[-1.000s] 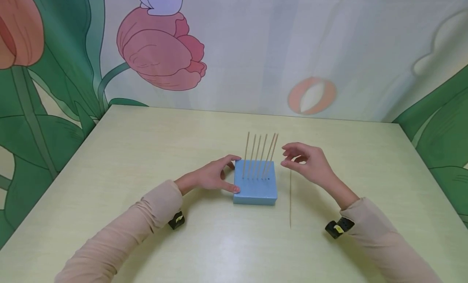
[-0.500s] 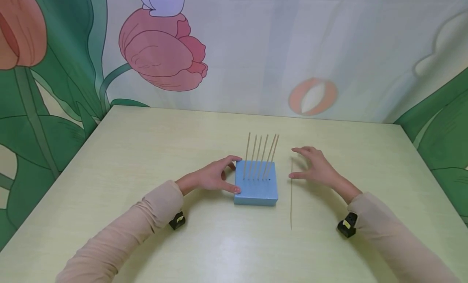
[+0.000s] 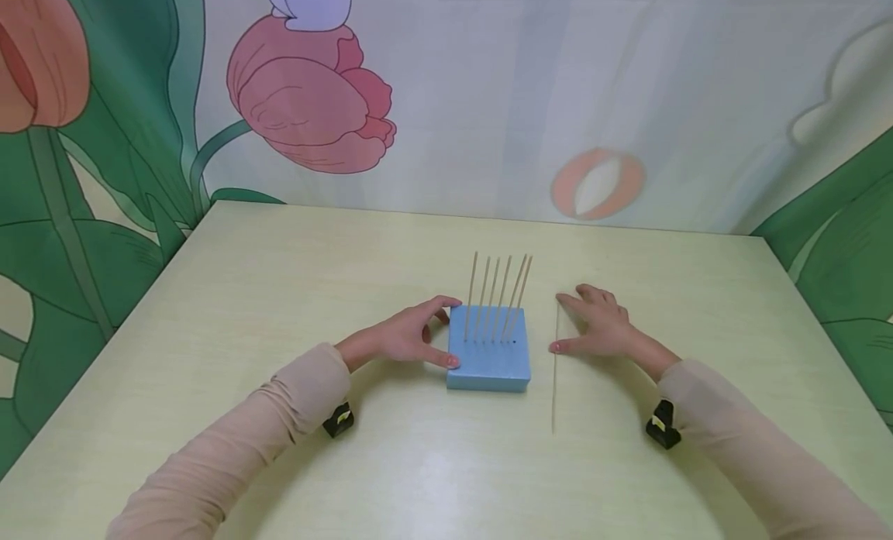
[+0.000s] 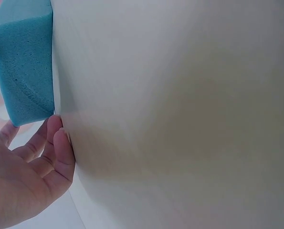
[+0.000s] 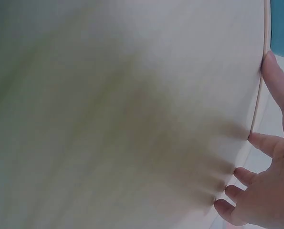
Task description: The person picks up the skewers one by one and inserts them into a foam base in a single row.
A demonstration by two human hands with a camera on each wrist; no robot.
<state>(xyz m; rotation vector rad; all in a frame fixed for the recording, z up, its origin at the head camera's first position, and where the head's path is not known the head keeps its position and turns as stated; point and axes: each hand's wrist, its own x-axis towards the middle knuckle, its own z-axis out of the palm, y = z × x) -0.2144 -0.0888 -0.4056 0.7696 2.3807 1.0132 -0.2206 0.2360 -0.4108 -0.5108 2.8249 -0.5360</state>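
Note:
A blue foam block [image 3: 488, 362] sits mid-table with several thin wooden sticks [image 3: 497, 292] standing upright in a row in its far part. My left hand [image 3: 425, 335] holds the block's left side, thumb at the near corner and fingers at the far corner; the left wrist view shows the block [image 4: 22, 62] beside those fingers [image 4: 60, 152]. A loose stick [image 3: 554, 385] lies on the table just right of the block. My right hand [image 3: 593, 327] lies flat and spread beside it, with the thumb tip [image 5: 275, 76] against the stick [image 5: 258, 95].
The pale green table [image 3: 279, 292] stretches out on all sides of the block. A painted flower backdrop [image 3: 314, 98] stands along the far edge and both sides. Small black wrist cameras [image 3: 338, 420] hang under each sleeve.
My right hand came down from beside the standing sticks and spread flat on the table next to the loose stick. The left hand and the block stayed put.

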